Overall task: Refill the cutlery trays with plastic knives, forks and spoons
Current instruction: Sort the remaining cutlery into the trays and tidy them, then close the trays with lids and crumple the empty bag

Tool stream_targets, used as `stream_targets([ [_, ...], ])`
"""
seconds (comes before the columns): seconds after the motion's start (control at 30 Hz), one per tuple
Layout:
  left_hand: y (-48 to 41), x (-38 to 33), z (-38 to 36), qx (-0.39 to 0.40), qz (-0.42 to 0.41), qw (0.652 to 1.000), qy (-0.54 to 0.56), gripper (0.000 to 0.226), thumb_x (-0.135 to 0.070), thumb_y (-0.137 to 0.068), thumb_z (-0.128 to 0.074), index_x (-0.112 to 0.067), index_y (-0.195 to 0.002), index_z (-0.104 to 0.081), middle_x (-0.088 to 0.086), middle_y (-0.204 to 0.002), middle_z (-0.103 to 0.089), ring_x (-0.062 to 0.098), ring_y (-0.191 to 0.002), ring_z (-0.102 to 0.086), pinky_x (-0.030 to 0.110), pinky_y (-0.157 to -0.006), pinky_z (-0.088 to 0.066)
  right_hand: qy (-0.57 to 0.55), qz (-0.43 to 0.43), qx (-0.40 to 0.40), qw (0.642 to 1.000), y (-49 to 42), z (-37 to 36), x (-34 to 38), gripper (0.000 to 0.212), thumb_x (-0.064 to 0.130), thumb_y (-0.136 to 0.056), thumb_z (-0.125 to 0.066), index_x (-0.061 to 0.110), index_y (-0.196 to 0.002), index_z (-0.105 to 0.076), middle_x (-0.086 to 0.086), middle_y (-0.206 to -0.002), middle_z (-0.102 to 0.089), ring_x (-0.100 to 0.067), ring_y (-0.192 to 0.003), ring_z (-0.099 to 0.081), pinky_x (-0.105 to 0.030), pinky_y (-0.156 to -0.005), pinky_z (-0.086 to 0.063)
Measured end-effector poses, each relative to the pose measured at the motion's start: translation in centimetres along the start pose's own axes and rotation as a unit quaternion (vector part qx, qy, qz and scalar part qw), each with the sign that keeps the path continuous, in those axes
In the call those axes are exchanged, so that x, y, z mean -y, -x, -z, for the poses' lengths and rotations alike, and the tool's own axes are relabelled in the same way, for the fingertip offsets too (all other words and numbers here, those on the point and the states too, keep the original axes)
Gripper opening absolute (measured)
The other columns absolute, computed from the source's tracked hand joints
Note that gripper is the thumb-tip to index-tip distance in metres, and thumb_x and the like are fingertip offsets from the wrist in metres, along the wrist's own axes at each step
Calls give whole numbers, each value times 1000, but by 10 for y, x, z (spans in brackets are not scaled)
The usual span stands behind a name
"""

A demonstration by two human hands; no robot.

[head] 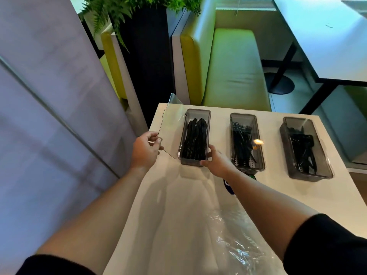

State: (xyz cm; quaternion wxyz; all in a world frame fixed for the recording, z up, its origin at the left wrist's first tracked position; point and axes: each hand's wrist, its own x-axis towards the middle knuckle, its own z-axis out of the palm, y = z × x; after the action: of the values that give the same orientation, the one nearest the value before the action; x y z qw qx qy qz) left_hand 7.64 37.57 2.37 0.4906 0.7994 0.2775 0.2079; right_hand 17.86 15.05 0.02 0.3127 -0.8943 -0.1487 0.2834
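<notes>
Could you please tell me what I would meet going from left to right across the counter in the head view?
The left hand, pinching the clear lid → clear lid → open knife tray → right hand gripping its near corner → fork tray → third tray of dark cutlery.

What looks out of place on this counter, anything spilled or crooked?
Nothing is spilled. The left tray stands out only because its clear lid is swung open, held by the left hand, while the middle tray and right tray look shut. Crumpled plastic lies loose on the counter, nearer the person.
</notes>
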Motion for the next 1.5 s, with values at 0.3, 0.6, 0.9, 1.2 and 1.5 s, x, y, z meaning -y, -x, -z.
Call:
stream_targets([
  [0.3, 10, -29, -34, 126, -61, 990, -9, 18, -25, -88, -75, -24, -106, -73, -11, -99, -73, 0, -90, -69, 17, -75, -55, -6, 14, -5, 1000, 0, 4, -3, 76, 27, -95, -67, 23, -157, -24, 1, -135, -61, -21, -126, -54, -31, -93, -39],
  [0.6, 15, -23, -72, 195, -175, 939, -223, 51, -40, -83, -79, -15, -126, -69, -1, -127, -66, 18, -115, -61, 34, -100, -51, -16, 31, -5, 999, 0, 7, -9, 72, 28, -95, -67, 23, -156, -29, 3, -131, -64, -21, -122, -58, -28, -88, -42],
  [0.9, 28, -20, -88, 204, -233, 873, -376, 42, -31, -90, -74, -14, -127, -69, 0, -130, -63, 25, -122, -54, 38, -98, -51, -55, 37, 33, 997, 5, 13, -19, 83, 11, -86, -75, 22, -155, -31, 4, -136, -62, -15, -117, -58, -34, -97, -52],
  [1.2, 32, -38, -96, 223, -195, 876, -381, 38, -38, -91, -70, -17, -122, -69, 2, -123, -63, 25, -114, -58, 39, -94, -50, -57, 27, 98, 993, 22, 40, -24, 59, 5, -89, -67, 12, -144, -49, 1, -112, -72, -16, -102, -68, -36, -93, -57],
  [1.5, 79, -59, -108, 322, -134, 911, -220, 26, -37, -92, -71, -22, -112, -70, -7, -100, -67, 5, -88, -64, 30, -79, -59, 45, -5, 104, 994, 73, 82, -66, 19, 16, -88, -73, 15, -107, -73, -7, -98, -73, -17, -83, -69, -28, -68, -57],
])
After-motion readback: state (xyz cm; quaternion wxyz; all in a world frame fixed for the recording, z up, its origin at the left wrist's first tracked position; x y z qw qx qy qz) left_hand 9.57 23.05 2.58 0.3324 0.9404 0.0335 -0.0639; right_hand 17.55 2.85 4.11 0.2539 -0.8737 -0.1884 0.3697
